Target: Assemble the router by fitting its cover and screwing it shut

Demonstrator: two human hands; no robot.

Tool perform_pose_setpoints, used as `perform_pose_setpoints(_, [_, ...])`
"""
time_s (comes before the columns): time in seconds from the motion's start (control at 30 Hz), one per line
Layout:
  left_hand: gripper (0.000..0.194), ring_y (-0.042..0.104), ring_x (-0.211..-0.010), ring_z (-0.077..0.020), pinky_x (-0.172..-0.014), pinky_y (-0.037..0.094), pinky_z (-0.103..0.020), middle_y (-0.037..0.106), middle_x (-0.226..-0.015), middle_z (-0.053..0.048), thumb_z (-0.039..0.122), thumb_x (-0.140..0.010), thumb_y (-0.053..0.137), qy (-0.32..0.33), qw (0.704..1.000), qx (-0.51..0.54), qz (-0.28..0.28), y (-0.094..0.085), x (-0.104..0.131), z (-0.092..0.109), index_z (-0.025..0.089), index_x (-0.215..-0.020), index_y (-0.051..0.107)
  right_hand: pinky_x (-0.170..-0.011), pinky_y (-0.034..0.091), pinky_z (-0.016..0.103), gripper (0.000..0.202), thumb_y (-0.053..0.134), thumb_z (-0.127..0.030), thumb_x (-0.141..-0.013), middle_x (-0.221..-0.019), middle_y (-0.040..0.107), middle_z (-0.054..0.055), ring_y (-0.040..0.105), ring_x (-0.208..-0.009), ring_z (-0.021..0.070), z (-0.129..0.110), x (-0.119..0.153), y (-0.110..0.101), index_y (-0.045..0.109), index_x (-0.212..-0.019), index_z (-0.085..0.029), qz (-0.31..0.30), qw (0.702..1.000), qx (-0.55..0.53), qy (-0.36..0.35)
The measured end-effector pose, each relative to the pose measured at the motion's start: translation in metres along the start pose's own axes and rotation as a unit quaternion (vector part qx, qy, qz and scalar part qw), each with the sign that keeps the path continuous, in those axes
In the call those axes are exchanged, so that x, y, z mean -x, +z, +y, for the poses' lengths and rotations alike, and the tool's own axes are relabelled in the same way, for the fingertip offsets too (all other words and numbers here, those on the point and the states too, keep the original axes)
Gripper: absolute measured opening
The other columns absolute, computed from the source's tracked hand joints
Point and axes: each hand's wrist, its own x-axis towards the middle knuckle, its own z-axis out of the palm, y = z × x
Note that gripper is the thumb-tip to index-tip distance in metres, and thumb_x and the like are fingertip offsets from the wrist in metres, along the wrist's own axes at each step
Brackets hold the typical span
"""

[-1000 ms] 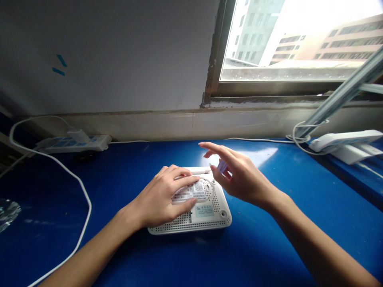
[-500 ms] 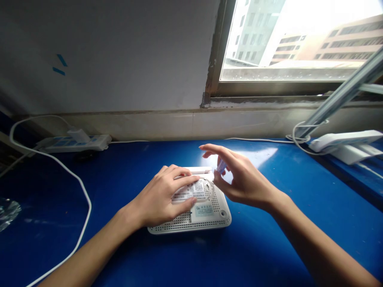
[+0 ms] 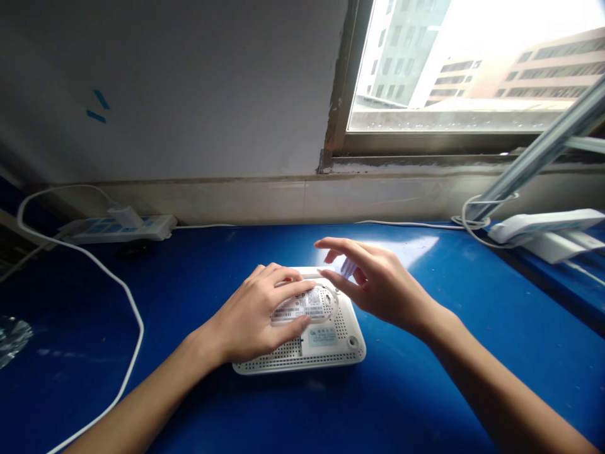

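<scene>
A white perforated device (image 3: pixel 331 353) with printed labels lies flat on the blue table. My left hand (image 3: pixel 265 309) rests on its left part, fingers spread over the label. Above the device's back right corner is my right hand (image 3: pixel 368 277), its thumb and index finger apart. A small translucent purplish piece (image 3: pixel 348 268) is held in the curled fingers of that hand, partly hidden by them.
Power strips lie at the back left (image 3: pixel 155 228) and at the right (image 3: pixel 543 222). A white cable (image 3: pixel 135 309) curves down the left side, near crumpled clear plastic (image 3: pixel 14 337). A metal bar (image 3: pixel 534 157) slants at the right.
My right thumb has moved up and left, away from the small piece and toward the index fingertip. My left hand stays on the device.
</scene>
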Motion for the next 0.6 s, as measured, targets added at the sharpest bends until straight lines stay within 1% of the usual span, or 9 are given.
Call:
perform_pose_setpoints(0.07, [0.048,0.057,-0.127,-0.0317,-0.110,0.045,-0.053,0.064,-0.143,-0.008,0.045,-0.099,0.067,0.000,1.000,-0.002,0.001,0.0002,-0.0001,-0.0001,0.030,-0.145,0.062,-0.077,0.059,0.031,0.044,0.062,-0.016,-0.099,-0.117,0.076,0.006,0.069,-0.078,0.0158,0.0001,-0.0001,0.0001,0.056,-0.141,-0.027,0.002,1.000,-0.002,-0.002])
perform_pose_setpoints(0.13, [0.047,0.057,-0.127,-0.0317,-0.110,0.045,-0.053,0.064,-0.142,-0.008,0.045,-0.099,0.067,0.000,1.000,-0.002,0.001,0.0001,0.0000,0.0002,0.030,-0.143,0.063,-0.074,0.059,0.030,0.056,0.060,-0.008,-0.093,-0.124,0.073,0.007,0.068,-0.076,0.0146,-0.0014,-0.0001,-0.0021,0.052,-0.146,-0.027,-0.013,1.000,-0.018,-0.003])
perform_pose_setpoints(0.2, [0.047,0.057,-0.126,-0.0312,-0.109,0.046,-0.052,0.063,-0.143,-0.008,0.044,-0.099,0.067,-0.001,1.000,0.000,0.001,0.0000,0.0004,0.0005,0.029,-0.143,0.063,-0.073,0.058,0.030,0.066,0.062,-0.006,-0.087,-0.129,0.071,0.008,0.068,-0.077,0.0148,-0.0028,-0.0001,-0.0043,0.049,-0.148,-0.025,-0.030,0.999,-0.031,-0.006])
perform_pose_setpoints(0.27, [0.047,0.058,-0.126,-0.0310,-0.109,0.046,-0.053,0.063,-0.143,-0.008,0.044,-0.099,0.067,-0.001,1.000,0.000,0.001,0.0000,0.0008,0.0004,0.029,-0.144,0.063,-0.075,0.059,0.031,0.061,0.065,-0.010,-0.088,-0.126,0.072,0.008,0.068,-0.078,0.0161,-0.0028,0.0000,-0.0043,0.051,-0.145,-0.024,-0.029,0.999,-0.023,-0.005])
perform_pose_setpoints(0.33, [0.048,0.057,-0.127,-0.0311,-0.110,0.046,-0.053,0.063,-0.143,-0.008,0.044,-0.099,0.068,-0.001,1.000,0.000,0.002,0.0000,0.0010,0.0002,0.030,-0.144,0.063,-0.077,0.060,0.033,0.046,0.067,-0.017,-0.095,-0.119,0.076,0.007,0.070,-0.079,0.0172,-0.0013,0.0002,-0.0023,0.056,-0.139,-0.025,-0.010,1.000,-0.001,-0.004])
perform_pose_setpoints(0.4, [0.048,0.058,-0.127,-0.0314,-0.110,0.046,-0.053,0.064,-0.143,-0.008,0.044,-0.099,0.067,0.001,1.000,-0.001,0.003,-0.0001,0.0008,0.0000,0.030,-0.144,0.063,-0.079,0.060,0.033,0.039,0.064,-0.020,-0.099,-0.115,0.077,0.007,0.071,-0.081,0.0175,0.0002,0.0004,-0.0007,0.059,-0.137,-0.025,0.004,1.000,0.008,-0.006])
perform_pose_setpoints(0.47, [0.047,0.058,-0.127,-0.0317,-0.109,0.046,-0.054,0.064,-0.142,-0.008,0.045,-0.099,0.067,0.000,1.000,-0.002,0.003,-0.0003,0.0002,0.0003,0.030,-0.143,0.063,-0.079,0.060,0.034,0.046,0.060,-0.013,-0.097,-0.121,0.075,0.008,0.071,-0.084,0.0180,0.0001,0.0004,-0.0012,0.056,-0.141,-0.026,0.000,1.000,-0.006,-0.008])
perform_pose_setpoints(0.53, [0.047,0.058,-0.127,-0.0318,-0.109,0.046,-0.054,0.064,-0.143,-0.008,0.045,-0.099,0.067,-0.003,1.000,-0.002,0.003,-0.0006,-0.0004,0.0008,0.030,-0.143,0.064,-0.078,0.060,0.034,0.061,0.059,-0.007,-0.090,-0.128,0.072,0.010,0.070,-0.086,0.0188,-0.0013,0.0003,-0.0033,0.050,-0.147,-0.026,-0.017,0.999,-0.030,-0.010])
perform_pose_setpoints(0.6, [0.047,0.058,-0.127,-0.0318,-0.109,0.047,-0.054,0.064,-0.142,-0.008,0.045,-0.098,0.068,-0.003,1.000,-0.001,0.003,-0.0008,-0.0006,0.0012,0.030,-0.143,0.064,-0.076,0.059,0.034,0.066,0.061,-0.007,-0.086,-0.129,0.071,0.010,0.069,-0.083,0.0186,-0.0023,0.0002,-0.0046,0.048,-0.148,-0.025,-0.030,0.999,-0.041,-0.010])
